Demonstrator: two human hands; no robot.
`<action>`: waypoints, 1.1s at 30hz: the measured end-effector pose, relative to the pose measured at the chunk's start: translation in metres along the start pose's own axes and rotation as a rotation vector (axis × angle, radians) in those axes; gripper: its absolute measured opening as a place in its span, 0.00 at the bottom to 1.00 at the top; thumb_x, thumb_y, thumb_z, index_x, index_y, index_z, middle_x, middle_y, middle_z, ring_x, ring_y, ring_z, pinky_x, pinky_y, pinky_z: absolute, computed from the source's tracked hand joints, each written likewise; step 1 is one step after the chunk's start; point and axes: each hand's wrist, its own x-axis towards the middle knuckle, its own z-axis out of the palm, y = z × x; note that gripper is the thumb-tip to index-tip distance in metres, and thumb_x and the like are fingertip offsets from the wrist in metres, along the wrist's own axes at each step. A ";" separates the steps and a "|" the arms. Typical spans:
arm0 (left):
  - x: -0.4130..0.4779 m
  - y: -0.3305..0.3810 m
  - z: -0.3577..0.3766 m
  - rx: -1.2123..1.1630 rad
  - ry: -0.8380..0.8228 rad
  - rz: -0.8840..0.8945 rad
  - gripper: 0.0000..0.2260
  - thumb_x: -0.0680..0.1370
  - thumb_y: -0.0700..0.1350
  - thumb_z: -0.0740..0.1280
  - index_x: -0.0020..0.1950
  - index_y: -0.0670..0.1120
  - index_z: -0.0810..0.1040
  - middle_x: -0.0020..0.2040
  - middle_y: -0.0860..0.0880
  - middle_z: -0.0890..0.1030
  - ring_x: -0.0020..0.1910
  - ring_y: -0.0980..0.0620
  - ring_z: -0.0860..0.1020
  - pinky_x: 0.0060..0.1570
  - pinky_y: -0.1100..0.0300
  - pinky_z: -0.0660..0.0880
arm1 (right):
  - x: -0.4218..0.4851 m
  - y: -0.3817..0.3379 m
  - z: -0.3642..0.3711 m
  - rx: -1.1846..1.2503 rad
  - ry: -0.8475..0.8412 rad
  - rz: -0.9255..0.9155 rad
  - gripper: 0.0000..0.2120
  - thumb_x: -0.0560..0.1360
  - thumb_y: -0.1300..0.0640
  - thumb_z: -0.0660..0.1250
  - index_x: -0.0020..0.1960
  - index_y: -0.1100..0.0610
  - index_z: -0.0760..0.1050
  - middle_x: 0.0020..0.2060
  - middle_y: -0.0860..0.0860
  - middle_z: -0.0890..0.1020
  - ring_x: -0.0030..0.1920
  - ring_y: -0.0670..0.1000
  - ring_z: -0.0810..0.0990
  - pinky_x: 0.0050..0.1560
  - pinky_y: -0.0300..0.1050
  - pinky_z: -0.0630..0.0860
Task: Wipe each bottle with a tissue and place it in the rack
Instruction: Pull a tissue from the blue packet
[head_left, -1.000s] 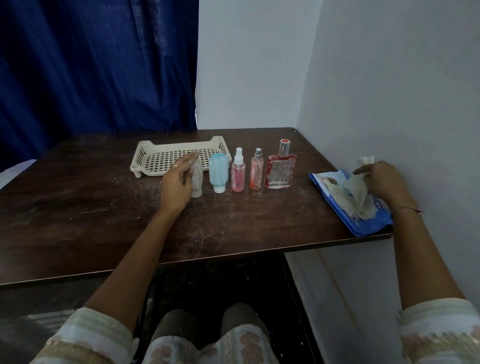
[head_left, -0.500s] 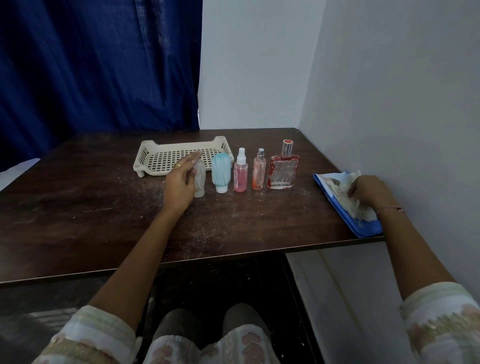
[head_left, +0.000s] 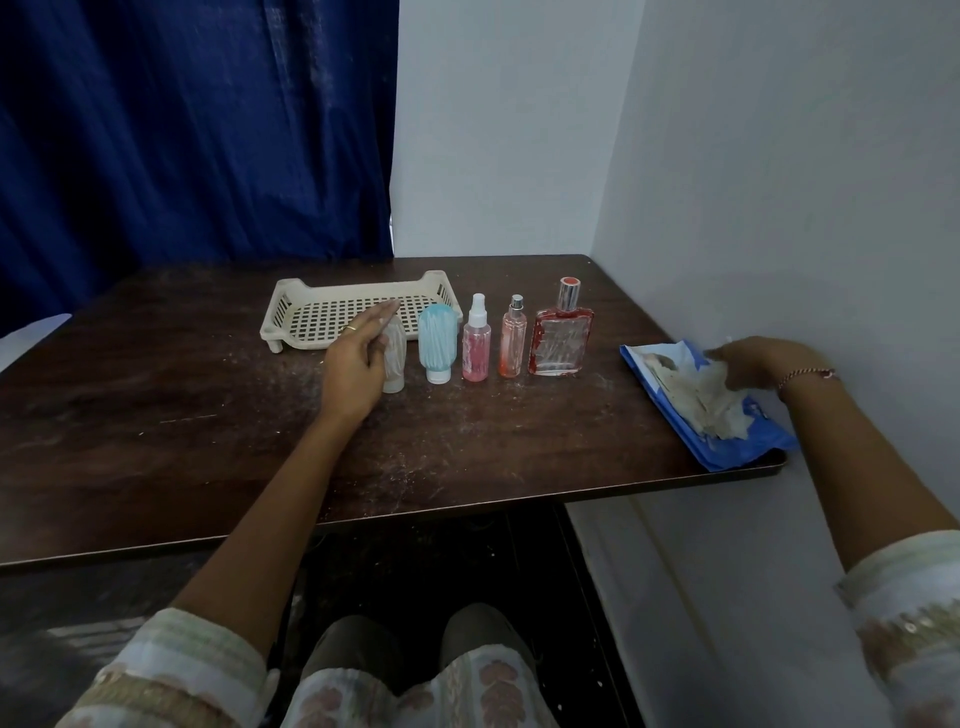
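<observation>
Dusty tabletop (head_left: 156, 415); clear bottle (head_left: 395, 364) upright, near side of rack (head_left: 343, 317). Left hand (head_left: 356, 366), fingers straight, touches it; right hand (head_left: 763, 361) on tissues (head_left: 701, 400) at right edge, grip unclear. Pull one sheet free; steady bottle.

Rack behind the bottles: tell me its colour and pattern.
The rack is cream plastic with a grid of small holes; the head view shows it best.

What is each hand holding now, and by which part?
Left hand touches the side of the grey bottle; right hand is on the tissues; grips unclear.
</observation>
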 end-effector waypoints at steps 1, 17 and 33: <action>0.000 0.000 0.000 0.000 0.000 0.000 0.21 0.79 0.33 0.59 0.70 0.48 0.71 0.70 0.49 0.71 0.67 0.57 0.67 0.67 0.63 0.63 | -0.002 0.000 -0.003 0.016 0.014 -0.002 0.32 0.77 0.63 0.60 0.76 0.54 0.48 0.74 0.57 0.57 0.71 0.56 0.62 0.68 0.47 0.62; -0.003 0.001 -0.003 -0.005 -0.003 0.011 0.21 0.79 0.32 0.59 0.70 0.47 0.71 0.69 0.49 0.72 0.65 0.60 0.67 0.66 0.69 0.61 | -0.011 -0.008 -0.018 0.323 0.241 -0.227 0.17 0.77 0.68 0.55 0.59 0.57 0.78 0.62 0.60 0.74 0.52 0.57 0.72 0.50 0.41 0.65; -0.005 0.000 -0.002 0.002 -0.005 0.026 0.21 0.79 0.33 0.59 0.70 0.47 0.71 0.69 0.48 0.72 0.67 0.55 0.68 0.67 0.65 0.62 | -0.017 -0.035 0.015 0.658 0.426 -0.089 0.11 0.73 0.60 0.69 0.53 0.65 0.80 0.46 0.62 0.82 0.45 0.58 0.78 0.40 0.44 0.70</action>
